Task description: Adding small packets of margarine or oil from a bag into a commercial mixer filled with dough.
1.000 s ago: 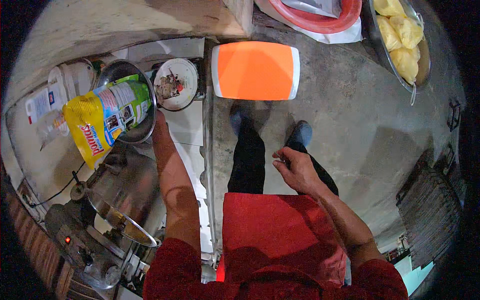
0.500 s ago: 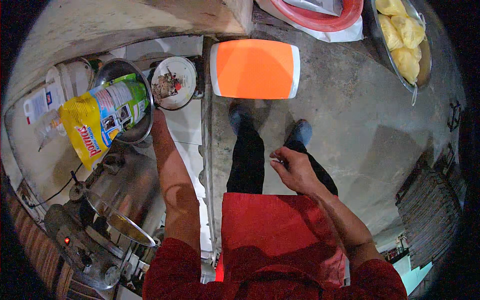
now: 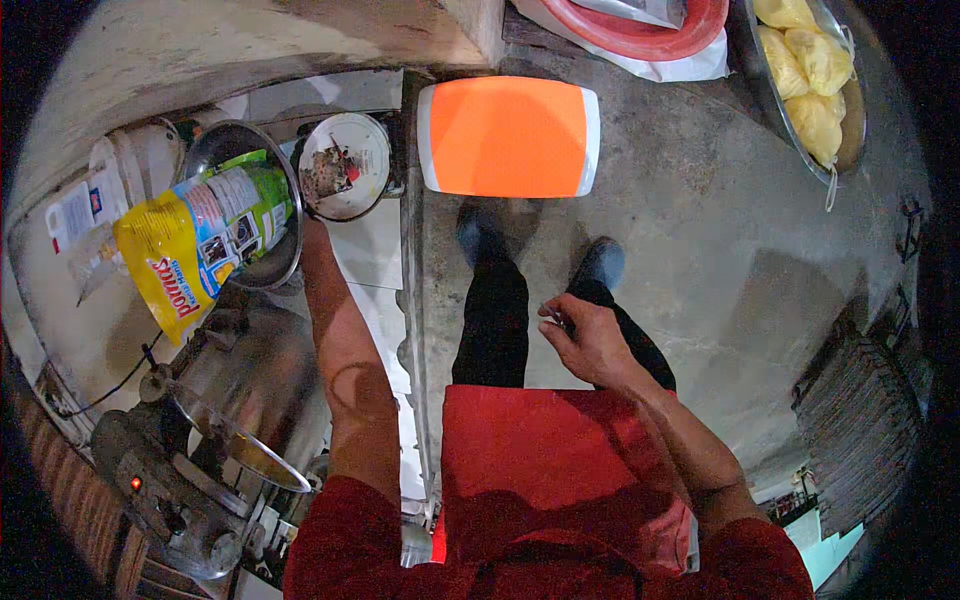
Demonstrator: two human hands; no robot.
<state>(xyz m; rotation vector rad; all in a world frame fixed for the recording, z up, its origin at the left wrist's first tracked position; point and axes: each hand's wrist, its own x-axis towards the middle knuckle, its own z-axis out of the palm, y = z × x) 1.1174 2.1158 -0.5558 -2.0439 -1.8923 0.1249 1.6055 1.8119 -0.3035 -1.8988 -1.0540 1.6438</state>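
My left arm [image 3: 350, 340] reaches forward to the right rim of a metal bowl [image 3: 281, 257]; the hand is hidden at the bowl's edge, so its fingers and grip do not show. A yellow, blue and green plastic pouch [image 3: 205, 235] lies slanted across the bowl, its yellow end hanging over the left side. Above my right thigh hovers my right hand [image 3: 592, 338], thumb and fingers curled toward each other. Something small and pale may sit at the fingertips, too small to name.
A round white lid [image 3: 346, 165] with dark stains stands beyond the bowl. An orange box with white ends [image 3: 510, 137] sits before my feet. Left are a grey machine [image 3: 240, 370] with a red light and a white jug [image 3: 85, 207]. Yellow-filled bags [image 3: 815, 65] fill a metal basin far right.
The view has shifted very slightly. Both arms, the pouch and the bowl keep practically the same places.
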